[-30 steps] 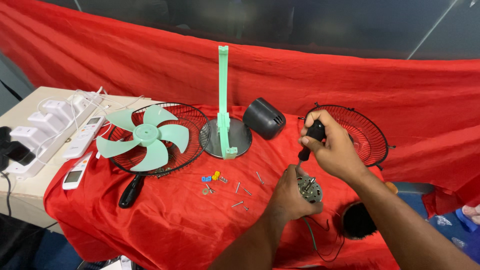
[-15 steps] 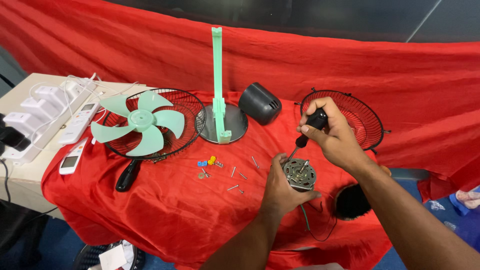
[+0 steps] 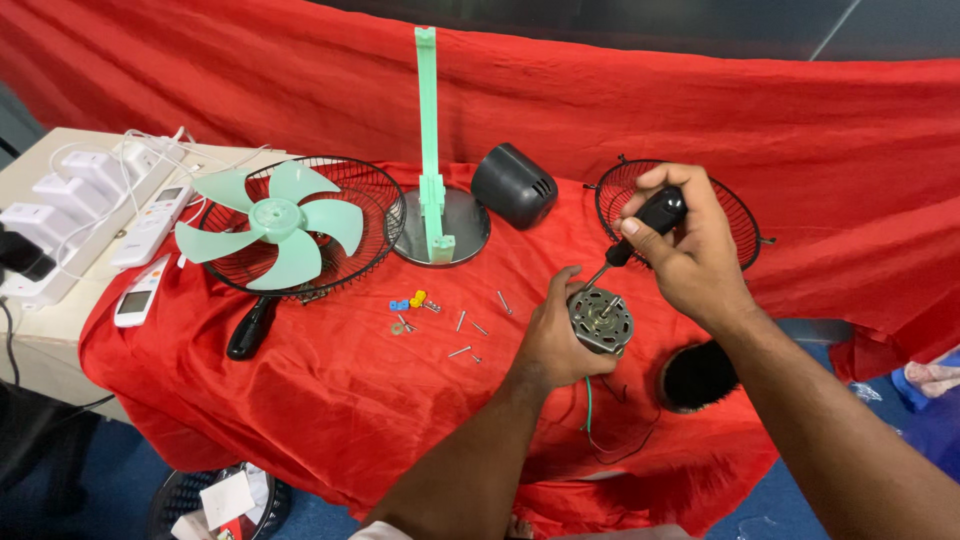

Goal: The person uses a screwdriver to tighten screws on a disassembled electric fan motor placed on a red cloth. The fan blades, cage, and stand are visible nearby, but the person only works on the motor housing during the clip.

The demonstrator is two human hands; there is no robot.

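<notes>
Left hand (image 3: 556,340): wrapped around the round grey metal fan motor (image 3: 600,320), near right on the red cloth (image 3: 330,400).
Right hand (image 3: 690,255): closed on the black-handled screwdriver (image 3: 640,228), tip down on the motor.
Left of motor: loose silver screws (image 3: 470,335), small blue and yellow plastic pieces (image 3: 408,300).
Far: mint-green fan blade (image 3: 272,222) lying in a black wire grille (image 3: 345,200), mint-green stand on a round base (image 3: 432,150), black motor cover (image 3: 513,186), second wire grille (image 3: 745,235) behind the right hand.

Bright, even, sharp throughout.
Glare on the round metal base (image 3: 462,226); soft shadows beneath it; slight bowing toward edges.
</notes>
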